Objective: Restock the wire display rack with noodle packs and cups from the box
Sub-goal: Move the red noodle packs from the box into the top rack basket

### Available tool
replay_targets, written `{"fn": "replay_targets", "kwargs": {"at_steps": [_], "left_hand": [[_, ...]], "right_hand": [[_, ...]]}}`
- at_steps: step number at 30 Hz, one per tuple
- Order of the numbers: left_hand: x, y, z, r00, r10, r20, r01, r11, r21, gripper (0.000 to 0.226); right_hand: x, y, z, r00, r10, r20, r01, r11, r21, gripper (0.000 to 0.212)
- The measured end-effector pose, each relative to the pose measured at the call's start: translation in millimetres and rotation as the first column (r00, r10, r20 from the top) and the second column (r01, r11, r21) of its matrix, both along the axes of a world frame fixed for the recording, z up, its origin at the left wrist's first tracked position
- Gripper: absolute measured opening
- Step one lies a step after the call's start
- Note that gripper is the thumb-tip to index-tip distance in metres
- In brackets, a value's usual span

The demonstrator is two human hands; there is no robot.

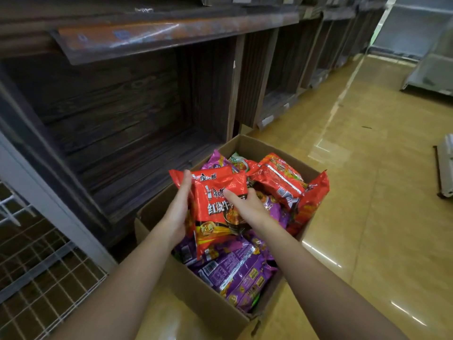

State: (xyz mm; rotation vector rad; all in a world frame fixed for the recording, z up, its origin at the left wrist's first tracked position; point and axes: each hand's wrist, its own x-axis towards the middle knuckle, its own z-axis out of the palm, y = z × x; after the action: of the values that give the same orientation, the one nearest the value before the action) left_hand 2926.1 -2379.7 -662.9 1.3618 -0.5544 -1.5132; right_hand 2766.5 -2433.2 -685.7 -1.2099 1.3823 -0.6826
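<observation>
Pick-up step, judged early in the restock from the fullness of the box. Red noodle pack [215,204] held upright and slightly tilted just above the open cardboard box [196,293] at centre, printed face toward the camera, grasped from both sides. Left hand [177,209] with fingers [185,182] laid up along the left edge and closed on it. Right hand [250,204] with one digit, apparently the thumb, across the printed front and the rest tucked behind the right edge, out of sight. Below, in the box, a loose heap of purple packs [235,271] at the near side and further red packs [282,177] at the far right, some seam-side up; no cups in sight. Wire display rack [36,253], a white grid of thin rods, at near left, well apart from the held pack. Dark wood-grain shelving [137,123] at far left behind the box. Glossy tan floor [367,192] to the right. Next move, as judged: a carry leftward and nearer, clear of the box wall, then flat, square placement to avoid snagging on the rods. Wrappers of thin, shiny, crinkled film, pillow-shaped, presumably round a stiff block; likely light and slippery, hence well served by a firm edge grip. Box of plain brown board, open at the top.
</observation>
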Motion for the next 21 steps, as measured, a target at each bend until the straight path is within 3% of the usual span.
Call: {"fn": "replay_targets", "kwargs": {"at_steps": [3,5,7,9,10,13,16,19,21], "left_hand": [[-5.9,-4.0,-1.3,0.987,-0.059,0.148,0.064,0.997,-0.03,0.081],[-6.4,-6.9,-7.2,0.989,-0.01,0.147,0.012,1.0,-0.013,0.067],[-4.9,-7.6,-9.0,0.994,0.043,0.102,-0.046,0.999,0.02,0.047],[-2.5,-8.0,-9.5,0.995,0.062,0.084,-0.065,0.998,0.028,0.036],[-1.5,-7.7,-10.2,0.994,0.067,0.082,-0.069,0.997,0.029,0.035],[0.0,-6.8,-13.9,0.994,0.059,0.096,-0.061,0.998,0.019,0.039],[0.8,-6.7,-18.8,0.99,0.005,0.139,-0.01,0.999,0.034,0.053],[2.1,-8.1,-20.4,0.991,0.003,0.133,-0.007,0.999,0.035,0.054],[2.7,-10.9,-20.1,0.992,0.037,0.12,-0.04,0.999,0.023,0.051]], "right_hand": [[0.7,3.3,4.2,0.997,-0.054,-0.057,0.051,0.997,-0.053,0.056],[-1.6,3.0,9.3,0.988,0.008,-0.151,-0.021,0.996,-0.086,0.056],[-9.2,-0.9,15.0,0.934,-0.007,-0.358,-0.094,0.96,-0.264,0.057],[-23.7,-13.1,17.2,0.752,-0.25,-0.61,-0.159,0.829,-0.536,0.054],[-33.0,-22.0,15.7,0.618,-0.344,-0.707,-0.234,0.778,-0.584,0.056],[-61.6,-48.2,5.6,0.3,-0.292,-0.908,-0.349,0.852,-0.389,0.075],[-76.5,-58.0,-9.3,0.156,-0.199,-0.967,-0.442,0.862,-0.248,0.061],[-77.4,-59.4,-13.5,0.193,-0.313,-0.93,-0.526,0.767,-0.367,0.042],[-68.9,-52.9,-6.5,0.364,-0.422,-0.83,-0.516,0.651,-0.557,0.043]]}}
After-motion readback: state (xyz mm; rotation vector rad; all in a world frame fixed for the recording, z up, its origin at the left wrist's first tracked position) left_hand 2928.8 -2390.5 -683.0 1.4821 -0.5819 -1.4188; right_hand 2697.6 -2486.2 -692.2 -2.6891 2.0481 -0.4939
